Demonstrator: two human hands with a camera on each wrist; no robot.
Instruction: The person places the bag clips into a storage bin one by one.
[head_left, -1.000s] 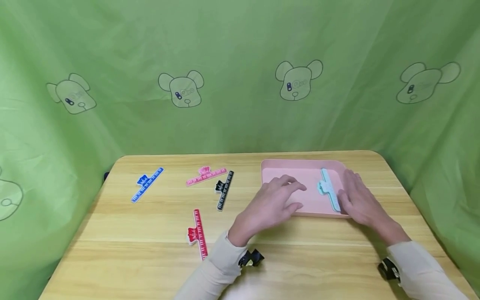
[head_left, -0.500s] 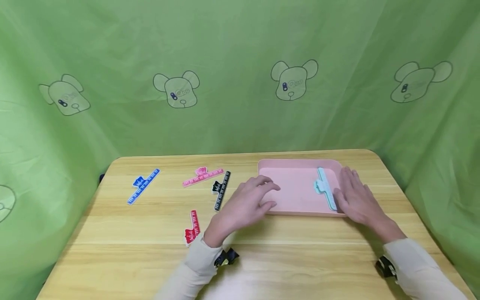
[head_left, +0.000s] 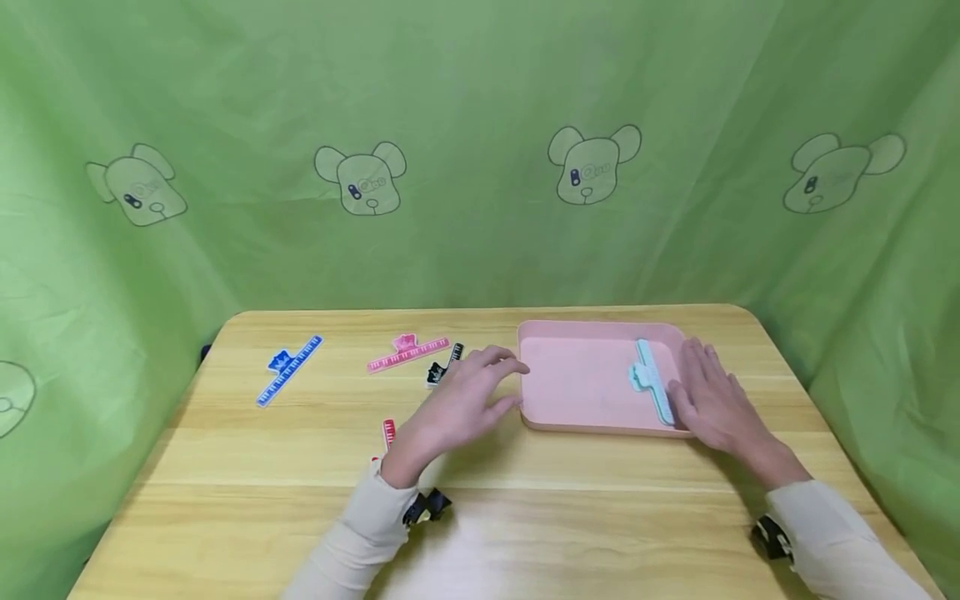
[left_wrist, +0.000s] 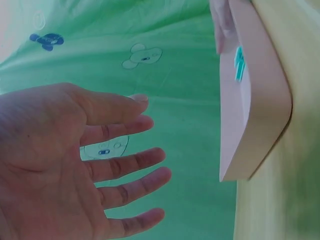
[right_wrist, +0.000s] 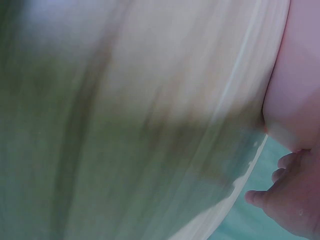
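My left hand (head_left: 461,402) hovers at the left end of a shallow pink tray (head_left: 573,379), its fingers spread and loosely bent with nothing between them. In the left wrist view the bare palm of that left hand (left_wrist: 55,160) faces the camera, apart from the tray's wall (left_wrist: 270,120). My right hand (head_left: 716,404) rests along the tray's right rim with straight fingers. Inside the tray, near that hand, lies a turquoise clip (head_left: 655,383) with a long ruler-like bar. Left of the tray, a black piano-key clip (head_left: 437,373) is partly hidden behind the left hand.
A pink clip (head_left: 408,355) and a blue clip (head_left: 289,371) lie on the wooden table (head_left: 570,517) to the left. The left arm mostly covers a red clip (head_left: 388,430). Green cloth (head_left: 480,242) with printed bear heads hangs behind and beside the table.
My left hand has moved left, from over the tray to its left end, and now covers much of the red clip and part of the black one. The right hand stays on the rim.
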